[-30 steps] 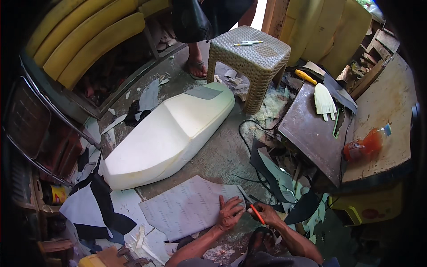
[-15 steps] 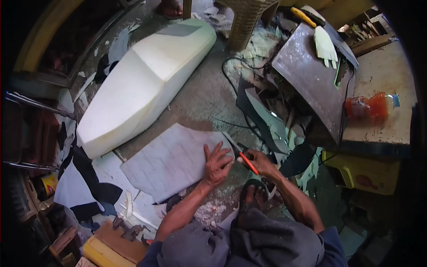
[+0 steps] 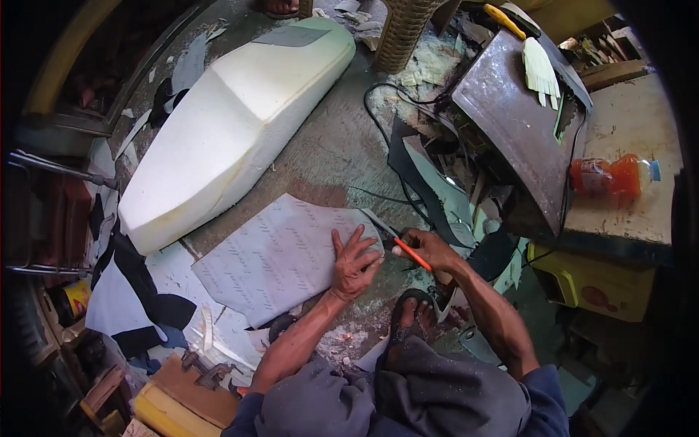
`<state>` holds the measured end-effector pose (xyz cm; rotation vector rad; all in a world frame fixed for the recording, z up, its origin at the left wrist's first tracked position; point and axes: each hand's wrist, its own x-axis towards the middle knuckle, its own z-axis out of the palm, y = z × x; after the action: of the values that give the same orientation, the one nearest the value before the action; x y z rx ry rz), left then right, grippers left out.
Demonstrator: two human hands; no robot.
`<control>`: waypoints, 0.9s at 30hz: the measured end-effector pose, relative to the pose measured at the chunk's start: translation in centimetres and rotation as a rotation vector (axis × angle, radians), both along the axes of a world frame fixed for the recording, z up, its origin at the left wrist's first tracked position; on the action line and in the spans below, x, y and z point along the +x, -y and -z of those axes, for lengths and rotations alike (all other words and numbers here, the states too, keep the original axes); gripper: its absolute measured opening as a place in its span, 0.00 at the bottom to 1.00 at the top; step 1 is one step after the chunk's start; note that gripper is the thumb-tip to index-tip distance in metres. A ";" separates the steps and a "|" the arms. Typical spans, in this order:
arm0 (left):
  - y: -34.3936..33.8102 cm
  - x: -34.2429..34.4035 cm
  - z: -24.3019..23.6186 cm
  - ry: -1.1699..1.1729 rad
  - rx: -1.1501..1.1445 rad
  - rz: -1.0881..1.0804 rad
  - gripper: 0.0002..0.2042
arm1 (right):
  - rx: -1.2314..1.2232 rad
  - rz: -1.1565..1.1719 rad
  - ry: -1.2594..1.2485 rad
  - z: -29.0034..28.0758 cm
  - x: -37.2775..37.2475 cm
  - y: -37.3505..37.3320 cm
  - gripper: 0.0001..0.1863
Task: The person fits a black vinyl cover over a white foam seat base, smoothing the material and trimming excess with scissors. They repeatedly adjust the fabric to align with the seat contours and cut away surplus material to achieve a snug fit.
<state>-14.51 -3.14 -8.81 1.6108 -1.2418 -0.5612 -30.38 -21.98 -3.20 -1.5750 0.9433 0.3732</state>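
Observation:
A pale grey sheet with faint printed lines (image 3: 273, 255) lies on the floor before me, cut to an angular outline. My left hand (image 3: 355, 269) rests flat on its right end, fingers spread. Just right of that end, my right hand (image 3: 429, 253) is closed around a slim orange-handled tool (image 3: 413, 255). The tool's working end meets a narrow grey strip along the sheet's edge; whether that strip is blade or offcut is unclear. Beyond the sheet lies a long white foam seat block (image 3: 240, 109) with a grey patch on its far end.
Black and grey offcuts (image 3: 437, 193) and a black cable (image 3: 368, 102) lie to the right. A metal panel (image 3: 510, 109) there carries a pale glove (image 3: 539, 69) and a yellow-handled tool (image 3: 504, 20). An orange drink bottle (image 3: 611, 175) lies on a worn board. More scraps (image 3: 127, 298) cover the left.
The view has shifted slightly. Both hands keep nearly the same places at the sheet's right end, left flat and right gripping the orange-handled tool.

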 end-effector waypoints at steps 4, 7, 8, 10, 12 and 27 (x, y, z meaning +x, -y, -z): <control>0.0 0.0 -0.1 -0.008 0.001 -0.005 0.10 | -0.031 -0.101 -0.020 -0.7 1.1 2.0 0.34; -0.1 0.1 0.0 -0.008 0.001 -0.002 0.09 | -0.016 -0.137 0.026 -0.8 1.0 2.5 0.32; -0.1 0.0 -0.1 -0.010 0.001 -0.001 0.09 | -0.018 -0.157 0.050 -0.6 0.8 3.0 0.32; 0.0 -0.1 -0.1 -0.014 0.001 -0.001 0.09 | -0.014 -0.190 0.055 -0.2 0.7 3.7 0.32; 0.1 0.0 -0.1 -0.004 -0.002 -0.003 0.09 | -0.003 -0.215 0.018 0.2 0.6 4.2 0.33; -0.1 -0.1 0.3 -0.019 0.012 0.006 0.09 | -0.086 -0.318 0.020 -0.7 2.6 5.3 0.36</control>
<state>-14.63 -3.02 -9.06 1.6086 -1.2316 -0.5874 -27.74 -27.30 -2.53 -1.8099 0.7002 0.5434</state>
